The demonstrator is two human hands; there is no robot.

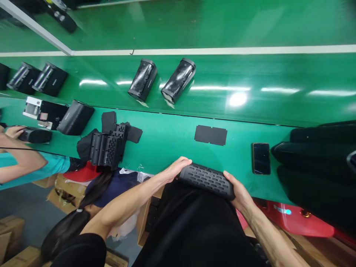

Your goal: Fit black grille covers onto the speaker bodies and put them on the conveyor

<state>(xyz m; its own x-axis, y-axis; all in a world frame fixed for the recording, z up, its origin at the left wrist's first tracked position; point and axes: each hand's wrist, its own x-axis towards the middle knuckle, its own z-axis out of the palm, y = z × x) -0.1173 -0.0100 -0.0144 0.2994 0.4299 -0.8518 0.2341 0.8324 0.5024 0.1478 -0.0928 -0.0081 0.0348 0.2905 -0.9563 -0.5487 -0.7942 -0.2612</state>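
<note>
A black speaker with a slotted grille [207, 180] lies tilted across my lap at the table's near edge. My left hand [178, 168] grips its left end, thumb along the top edge. Round the right end is my right hand [236, 187], fingers closed on it. Just beyond, flat on the green table [167, 137], lies a thin dark sheet with a notch in its middle [210, 135]. A phone [261, 158] rests to the right of the sheet.
Slotted black grilles [108, 148] and dark sheets are piled to the left. On the green belt behind stand two wrapped speakers [143, 79]. Large dark objects [319, 152] fill the right side. A co-worker's hand [15, 131] holds a speaker at far left; another person sits beside me.
</note>
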